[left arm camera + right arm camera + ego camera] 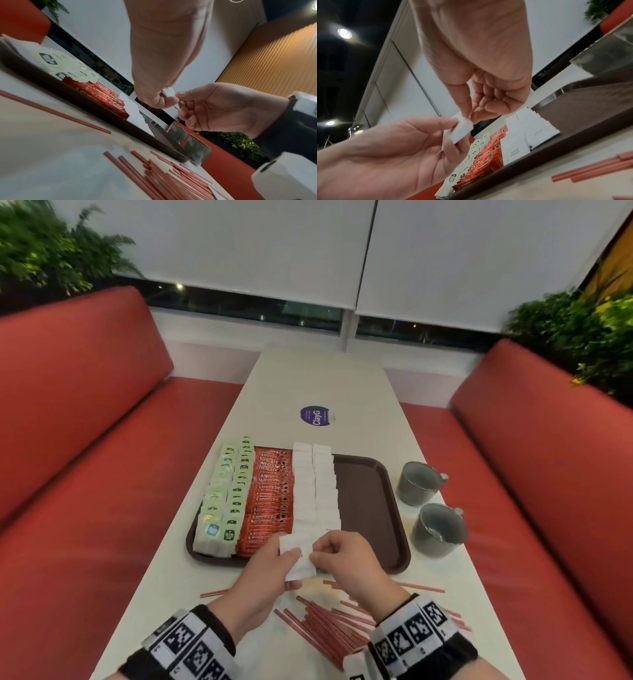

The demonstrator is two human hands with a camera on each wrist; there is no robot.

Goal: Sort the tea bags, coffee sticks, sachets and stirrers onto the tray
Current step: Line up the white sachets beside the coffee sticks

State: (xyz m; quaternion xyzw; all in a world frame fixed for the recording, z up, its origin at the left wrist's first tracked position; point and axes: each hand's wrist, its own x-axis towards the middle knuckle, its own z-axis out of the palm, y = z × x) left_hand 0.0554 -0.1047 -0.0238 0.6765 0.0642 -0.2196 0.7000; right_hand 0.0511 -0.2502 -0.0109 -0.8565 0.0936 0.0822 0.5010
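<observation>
A dark brown tray (368, 501) holds rows of green tea bags (226, 498), red coffee sticks (270, 498) and white sugar sachets (315, 487); its right part is bare. Above the tray's front edge my left hand (289, 568) grips a few white sachets (298, 556) between thumb and fingers. My right hand (318, 553) pinches the right edge of one sachet (462, 129) in that bunch. In the left wrist view the same pinch shows at the sachet corner (169, 92). Red stirrers (325, 628) lie loose on the table in front of the tray.
Two grey cups (419, 482) (438, 530) stand right of the tray. A round purple sticker (315, 416) lies on the white table beyond it. Red bench seats (85, 440) flank the table, and plants sit behind them.
</observation>
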